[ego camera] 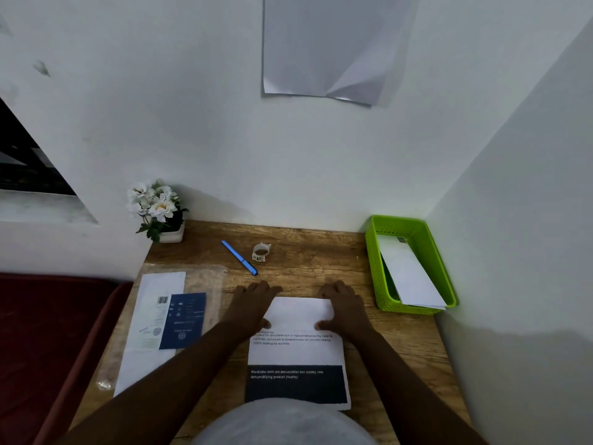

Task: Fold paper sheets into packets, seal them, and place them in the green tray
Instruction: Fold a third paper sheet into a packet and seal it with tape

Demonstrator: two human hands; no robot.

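Now: sheet (296, 351) mid-desk (321, 268), long axis toward wall | far end folded back, white; near end dark band, white print | left hand (253, 303), right hand (345, 305) flat, pressing fold's ends | tray (372, 252) at right

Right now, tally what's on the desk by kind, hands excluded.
Printed sheet being folded: 1
Plastic sleeve of paper: 1
Blue pen: 1
Tape roll: 1
Flower pot: 1
Green tray: 1
Folded packets in tray: at least 1, stack unclear
Total: 7 at least
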